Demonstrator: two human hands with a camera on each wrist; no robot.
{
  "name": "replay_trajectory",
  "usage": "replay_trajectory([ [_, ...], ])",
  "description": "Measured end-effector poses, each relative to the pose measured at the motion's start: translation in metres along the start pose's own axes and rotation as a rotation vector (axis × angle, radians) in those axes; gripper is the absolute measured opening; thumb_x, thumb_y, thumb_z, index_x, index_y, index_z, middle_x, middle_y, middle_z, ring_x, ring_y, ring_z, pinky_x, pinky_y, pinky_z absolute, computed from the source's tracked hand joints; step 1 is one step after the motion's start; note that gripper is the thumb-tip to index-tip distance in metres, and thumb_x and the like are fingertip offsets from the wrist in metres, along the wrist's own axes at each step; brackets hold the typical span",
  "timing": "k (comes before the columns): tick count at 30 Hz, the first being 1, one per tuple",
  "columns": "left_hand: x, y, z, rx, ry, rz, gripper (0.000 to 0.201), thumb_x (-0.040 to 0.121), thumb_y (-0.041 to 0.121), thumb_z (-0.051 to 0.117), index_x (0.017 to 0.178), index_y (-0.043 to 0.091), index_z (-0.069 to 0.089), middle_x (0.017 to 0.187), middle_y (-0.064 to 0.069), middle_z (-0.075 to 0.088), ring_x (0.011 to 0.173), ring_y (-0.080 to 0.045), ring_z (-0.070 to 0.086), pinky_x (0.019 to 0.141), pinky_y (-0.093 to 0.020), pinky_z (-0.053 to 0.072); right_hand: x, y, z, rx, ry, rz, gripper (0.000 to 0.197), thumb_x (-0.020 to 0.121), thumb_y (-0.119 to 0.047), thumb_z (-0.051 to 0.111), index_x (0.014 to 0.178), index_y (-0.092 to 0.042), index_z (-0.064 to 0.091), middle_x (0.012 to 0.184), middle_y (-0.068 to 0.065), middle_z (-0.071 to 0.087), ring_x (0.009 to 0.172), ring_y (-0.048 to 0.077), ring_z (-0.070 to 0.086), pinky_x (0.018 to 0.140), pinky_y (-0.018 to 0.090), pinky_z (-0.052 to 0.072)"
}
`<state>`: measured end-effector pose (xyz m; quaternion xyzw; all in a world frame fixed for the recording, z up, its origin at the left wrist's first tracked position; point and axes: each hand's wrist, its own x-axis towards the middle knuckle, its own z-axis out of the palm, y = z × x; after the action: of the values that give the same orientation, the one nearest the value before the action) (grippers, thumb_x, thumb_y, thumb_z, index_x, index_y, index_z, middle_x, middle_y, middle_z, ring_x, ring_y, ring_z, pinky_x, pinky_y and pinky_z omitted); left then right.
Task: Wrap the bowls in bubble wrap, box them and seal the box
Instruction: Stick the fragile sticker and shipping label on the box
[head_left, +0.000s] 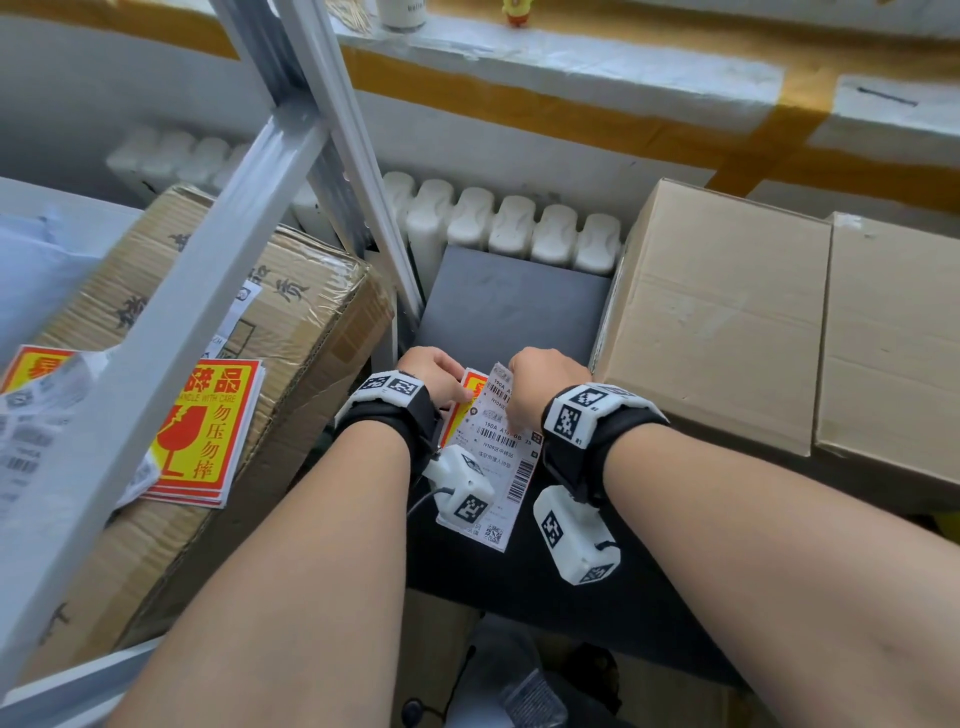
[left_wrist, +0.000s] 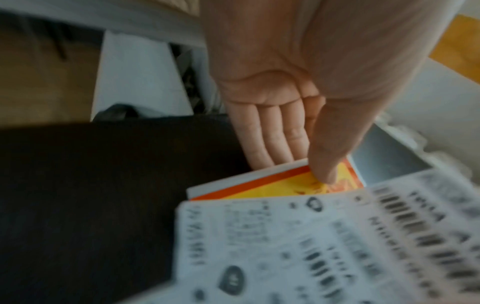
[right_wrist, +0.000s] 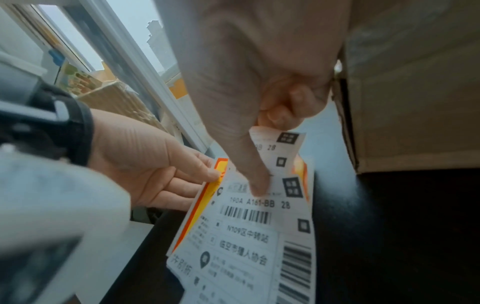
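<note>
Peeling label corner with right hand, thumb and curled fingers pinched it. Left hand pinched sticker underneath, over dark table. Box sat closed just right; bowls weren't visible. Tip imo: peel slow, low angle, or it tears.

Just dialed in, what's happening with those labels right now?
The person holds two sheets over the dark table. The left hand pinches a red-and-yellow fragile sticker; the right hand pinches the top of a white shipping label lying over it. More fragile stickers sit on the carton to the left. No bowls or bubble wrap are visible.
</note>
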<state>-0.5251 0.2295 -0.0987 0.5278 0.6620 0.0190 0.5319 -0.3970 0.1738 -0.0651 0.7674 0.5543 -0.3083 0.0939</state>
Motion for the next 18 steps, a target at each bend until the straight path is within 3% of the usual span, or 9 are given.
replay_trajectory([
  [4,-0.001,0.003,0.002,0.232,0.087,0.072,0.020,0.072,0.009,0.080,0.071,0.020,0.064,0.086,0.000,0.069,0.086,-0.019,0.066,0.078,-0.031,0.056,-0.006,-0.001,-0.009,-0.042,0.017,-0.028,0.006,0.087,-0.018,0.061,0.083,-0.013,0.059,0.081,0.003,0.059,0.074,0.025,0.057,0.064,0.031,0.043],
  [7,-0.003,0.005,0.004,0.340,0.136,0.095,0.020,0.071,0.011,0.080,0.065,0.022,0.065,0.084,0.002,0.069,0.085,-0.017,0.064,0.070,-0.026,0.050,-0.008,-0.001,-0.022,-0.044,0.031,-0.012,0.023,0.088,-0.015,0.058,0.068,-0.015,0.047,0.071,0.003,0.051,0.072,0.027,0.054,0.065,0.032,0.042],
  [10,-0.003,0.005,0.006,0.369,0.196,0.103,0.019,0.069,0.011,0.077,0.060,0.022,0.065,0.080,0.003,0.069,0.082,-0.018,0.063,0.069,-0.027,0.050,-0.005,0.000,-0.036,-0.021,0.060,0.013,0.027,0.088,-0.015,0.057,0.065,-0.017,0.043,0.068,0.002,0.047,0.073,0.028,0.053,0.065,0.032,0.041],
  [15,-0.002,0.006,0.008,0.423,0.226,0.117,0.020,0.068,0.010,0.077,0.065,0.021,0.061,0.082,0.002,0.065,0.080,-0.023,0.061,0.068,-0.031,0.052,0.004,0.002,-0.056,-0.010,0.203,0.045,0.026,0.091,-0.016,0.053,0.067,-0.014,0.042,0.086,0.006,0.057,0.079,0.029,0.055,0.067,0.034,0.043],
  [18,-0.001,0.007,0.006,0.454,0.237,0.131,0.029,0.070,0.006,0.076,0.066,0.021,0.051,0.078,0.001,0.055,0.070,-0.024,0.050,0.063,-0.030,0.045,0.012,0.002,-0.067,0.106,0.352,0.084,0.008,0.093,-0.017,0.052,0.085,-0.014,0.052,0.102,0.009,0.064,0.093,0.030,0.061,0.069,0.034,0.042],
])
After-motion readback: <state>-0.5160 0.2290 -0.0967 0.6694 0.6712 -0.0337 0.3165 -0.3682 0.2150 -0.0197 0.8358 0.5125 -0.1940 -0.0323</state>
